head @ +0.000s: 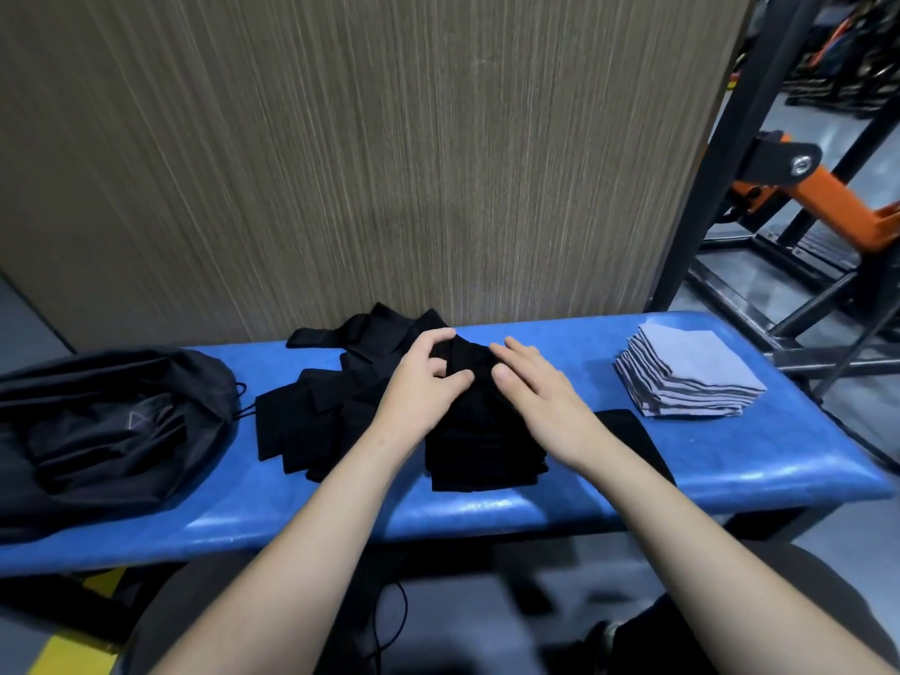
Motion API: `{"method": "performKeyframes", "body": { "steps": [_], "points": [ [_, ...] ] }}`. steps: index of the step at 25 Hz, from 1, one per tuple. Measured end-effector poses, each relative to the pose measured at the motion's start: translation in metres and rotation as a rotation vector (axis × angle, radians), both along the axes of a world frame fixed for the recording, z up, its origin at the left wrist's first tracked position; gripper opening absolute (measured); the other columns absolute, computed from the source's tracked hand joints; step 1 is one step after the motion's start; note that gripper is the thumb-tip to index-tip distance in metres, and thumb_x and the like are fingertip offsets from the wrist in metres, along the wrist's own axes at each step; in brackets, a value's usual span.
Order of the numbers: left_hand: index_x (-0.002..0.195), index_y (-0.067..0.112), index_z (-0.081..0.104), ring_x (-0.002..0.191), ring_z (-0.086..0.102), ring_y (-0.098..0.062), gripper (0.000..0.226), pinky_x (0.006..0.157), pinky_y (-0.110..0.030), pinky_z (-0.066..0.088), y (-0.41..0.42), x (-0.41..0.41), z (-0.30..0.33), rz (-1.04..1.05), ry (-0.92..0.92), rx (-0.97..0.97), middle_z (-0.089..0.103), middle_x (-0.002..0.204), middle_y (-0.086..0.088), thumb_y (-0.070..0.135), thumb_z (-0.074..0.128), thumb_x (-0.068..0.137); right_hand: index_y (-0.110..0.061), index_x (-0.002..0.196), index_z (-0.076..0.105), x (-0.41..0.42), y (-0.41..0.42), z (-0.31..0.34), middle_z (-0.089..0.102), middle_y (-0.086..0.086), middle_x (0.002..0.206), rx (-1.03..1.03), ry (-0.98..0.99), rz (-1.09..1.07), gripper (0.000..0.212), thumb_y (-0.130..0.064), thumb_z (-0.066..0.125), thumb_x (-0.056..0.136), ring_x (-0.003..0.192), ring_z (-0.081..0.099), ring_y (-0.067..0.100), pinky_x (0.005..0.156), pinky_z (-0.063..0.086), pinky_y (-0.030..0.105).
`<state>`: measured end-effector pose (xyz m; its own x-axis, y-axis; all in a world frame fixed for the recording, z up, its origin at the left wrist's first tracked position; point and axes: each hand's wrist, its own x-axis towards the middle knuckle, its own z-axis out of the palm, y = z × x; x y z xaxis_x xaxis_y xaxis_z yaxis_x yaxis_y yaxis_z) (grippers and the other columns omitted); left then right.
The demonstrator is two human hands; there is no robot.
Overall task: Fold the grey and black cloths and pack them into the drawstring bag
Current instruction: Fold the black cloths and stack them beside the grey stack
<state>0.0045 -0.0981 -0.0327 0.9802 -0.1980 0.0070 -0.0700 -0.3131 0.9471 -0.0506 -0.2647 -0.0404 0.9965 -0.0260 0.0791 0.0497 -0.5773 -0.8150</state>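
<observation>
A heap of black cloths lies spread over the middle of the blue padded bench. In front of me sits a stack of folded black cloths. My left hand pinches the top black cloth between thumb and fingers. My right hand lies flat on the same cloth, fingers spread. A neat stack of folded grey cloths stands at the bench's right end. The black drawstring bag lies slumped at the left end, its cord hanging toward the black heap.
A wood-grain panel stands right behind the bench. Black and orange gym equipment fills the right background. A flat black pad lies under my right forearm. My knees are below the bench's front edge.
</observation>
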Motion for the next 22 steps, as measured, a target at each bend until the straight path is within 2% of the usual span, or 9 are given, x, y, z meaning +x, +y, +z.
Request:
{"method": "performKeyframes", "body": {
  "steps": [3,5,8,10,13,16,19,22],
  "points": [
    [0.123,0.042,0.059,0.060,0.056,0.002,0.044,0.070,-0.024,0.048,0.008,0.000,-0.003,0.005,-0.086,0.076,0.062,0.074,0.010,0.018,0.070,0.088,-0.040,0.152,0.030,0.004,-0.004,-0.014,0.013,-0.014,0.165,-0.217,0.037,0.025,0.055,-0.057,0.035,0.100,0.153,-0.002,0.010,0.124,-0.003,0.045],
    [0.117,0.040,0.065,0.054,0.048,0.000,0.037,0.065,-0.021,0.043,0.014,0.000,-0.004,0.015,-0.124,0.137,0.054,0.076,0.013,0.017,0.069,0.089,-0.039,0.155,0.026,0.007,-0.006,-0.021,0.008,-0.015,0.166,-0.321,0.031,0.034,0.059,-0.058,0.034,0.100,0.153,-0.005,0.011,0.124,-0.004,0.046],
    [0.109,0.036,0.070,0.058,0.044,-0.010,0.026,0.062,-0.021,0.043,0.021,0.000,-0.011,0.024,-0.146,0.218,0.052,0.082,0.008,0.019,0.068,0.089,-0.037,0.157,0.019,0.012,-0.010,-0.028,0.003,-0.015,0.167,-0.458,0.023,0.041,0.062,-0.059,0.032,0.100,0.154,-0.007,0.012,0.123,-0.004,0.047],
    [0.110,0.035,0.070,0.060,0.046,-0.010,0.024,0.062,-0.021,0.043,0.025,0.000,-0.017,0.043,-0.129,0.246,0.054,0.084,0.008,0.022,0.067,0.090,-0.037,0.158,0.016,0.014,-0.012,-0.032,0.000,-0.015,0.167,-0.495,0.047,0.046,0.065,-0.060,0.033,0.099,0.153,-0.009,0.013,0.123,-0.004,0.048],
    [0.114,0.035,0.068,0.071,0.051,-0.008,0.023,0.071,-0.023,0.044,0.027,-0.001,-0.023,0.044,-0.130,0.282,0.055,0.096,0.008,0.026,0.064,0.093,-0.036,0.158,0.011,0.015,-0.014,-0.038,-0.005,-0.015,0.166,-0.510,0.109,0.074,0.069,-0.062,0.033,0.098,0.153,-0.011,0.012,0.124,-0.004,0.047],
    [0.120,0.040,0.062,0.107,0.050,-0.008,0.024,0.093,-0.027,0.043,0.025,-0.006,-0.029,0.020,-0.110,0.307,0.046,0.119,0.011,0.036,0.058,0.097,-0.035,0.159,0.008,0.014,-0.012,-0.042,-0.007,-0.013,0.167,-0.485,0.152,0.092,0.072,-0.063,0.033,0.098,0.153,-0.011,0.011,0.124,-0.004,0.046],
    [0.135,0.041,0.052,0.128,0.041,-0.005,0.034,0.101,-0.024,0.031,0.023,-0.014,-0.035,-0.054,-0.020,0.221,0.036,0.138,0.015,0.040,0.051,0.102,-0.033,0.159,0.010,0.015,-0.012,-0.041,-0.006,-0.010,0.167,-0.402,0.188,0.096,0.073,-0.062,0.038,0.098,0.153,-0.008,0.011,0.124,-0.001,0.042],
    [0.146,0.039,0.043,0.137,0.035,-0.004,0.041,0.111,-0.025,0.026,0.020,-0.017,-0.040,-0.078,0.026,0.131,0.031,0.151,0.013,0.040,0.045,0.105,-0.033,0.157,0.022,0.013,-0.011,-0.037,0.008,-0.013,0.165,0.017,0.231,0.030,0.069,-0.054,0.049,0.097,0.152,0.005,0.004,0.123,0.006,0.030]
  ]
}}
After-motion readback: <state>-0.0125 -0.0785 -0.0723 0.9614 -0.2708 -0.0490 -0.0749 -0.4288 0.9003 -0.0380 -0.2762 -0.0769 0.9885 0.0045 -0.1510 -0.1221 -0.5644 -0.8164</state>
